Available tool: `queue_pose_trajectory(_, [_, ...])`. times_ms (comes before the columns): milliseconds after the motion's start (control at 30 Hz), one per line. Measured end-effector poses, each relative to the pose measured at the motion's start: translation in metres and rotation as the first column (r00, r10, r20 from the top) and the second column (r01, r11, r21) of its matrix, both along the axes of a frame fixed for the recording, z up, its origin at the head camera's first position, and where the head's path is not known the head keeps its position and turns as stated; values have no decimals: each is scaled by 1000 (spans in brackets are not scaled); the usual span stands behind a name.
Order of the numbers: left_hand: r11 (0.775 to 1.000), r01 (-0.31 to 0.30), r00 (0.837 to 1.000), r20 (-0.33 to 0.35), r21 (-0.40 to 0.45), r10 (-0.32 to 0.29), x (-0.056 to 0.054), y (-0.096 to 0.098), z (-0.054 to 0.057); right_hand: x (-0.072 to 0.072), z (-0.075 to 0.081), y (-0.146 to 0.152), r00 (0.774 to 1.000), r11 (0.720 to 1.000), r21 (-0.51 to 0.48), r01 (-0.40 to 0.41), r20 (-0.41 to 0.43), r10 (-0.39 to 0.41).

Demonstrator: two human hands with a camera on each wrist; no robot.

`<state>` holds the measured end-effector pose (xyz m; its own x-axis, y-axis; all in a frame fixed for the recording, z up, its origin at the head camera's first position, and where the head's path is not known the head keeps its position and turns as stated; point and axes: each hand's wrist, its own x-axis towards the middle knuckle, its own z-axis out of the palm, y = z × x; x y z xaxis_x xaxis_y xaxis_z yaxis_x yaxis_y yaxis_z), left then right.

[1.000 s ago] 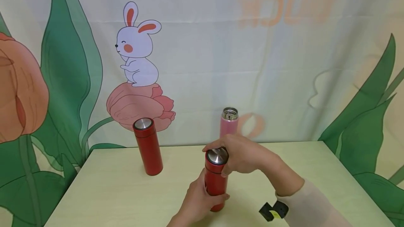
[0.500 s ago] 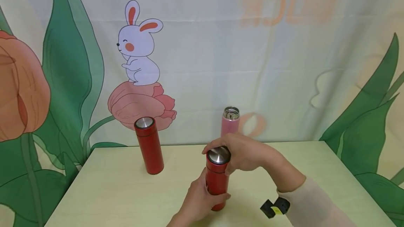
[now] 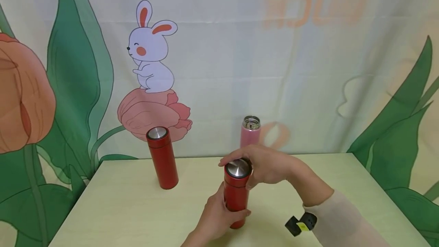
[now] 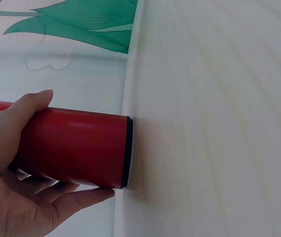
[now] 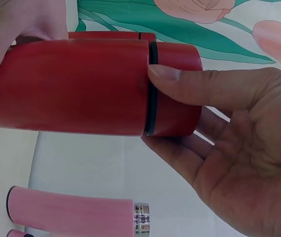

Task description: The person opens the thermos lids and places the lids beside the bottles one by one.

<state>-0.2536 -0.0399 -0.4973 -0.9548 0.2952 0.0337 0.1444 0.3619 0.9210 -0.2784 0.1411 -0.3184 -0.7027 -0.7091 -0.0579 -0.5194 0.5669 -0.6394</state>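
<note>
We see the left grip (image 3: 215, 215) curled round an upright, glossy red cylindrical flask (image 3: 236, 198) at frame's six o'clock, apparently to steady it while the right grip (image 3: 269, 164) pinches its silver-topped red lid (image 3: 239, 168), an uncapped pink cylindrical flask (image 3: 249, 137) lying toward twelve from it.

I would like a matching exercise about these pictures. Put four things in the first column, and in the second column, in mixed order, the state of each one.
Things
1. left hand
2. right hand
3. pink bottle
4. untouched red bottle

States
A. stands open at the top
B. grips the lid of the held red bottle
C. stands closed at the top
D. grips the body of the held red bottle, below its lid

Right pairs: 1-D, 2-B, 3-A, 4-C
</note>
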Motion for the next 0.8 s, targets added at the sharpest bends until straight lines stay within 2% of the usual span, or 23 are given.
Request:
queue_pose_trajectory(167, [1000,-8,1000,21,6,8,-1,0,1,5,-1,-3,1000,1000,0,15,-4,-15])
queue_pose_trajectory(267, [1000,-12,1000,17,3,12,0,0,1,13,1,-7,994,994,45,97,-46,-95])
queue_pose_trajectory(333, [1000,-14,1000,16,6,14,-1,0,1,18,3,-12,981,983,81,168,-111,-158])
queue_pose_trajectory(467, [1000,-18,1000,20,12,17,-2,0,1,25,5,-22,938,949,129,288,-237,-252])
queue_pose_trajectory(600, [1000,-18,1000,8,6,18,-2,-1,0,28,5,-30,907,930,157,332,-325,-268])
queue_pose_trajectory(800, [1000,-16,1000,4,2,16,-1,0,0,32,3,-34,890,921,165,352,-364,-275])
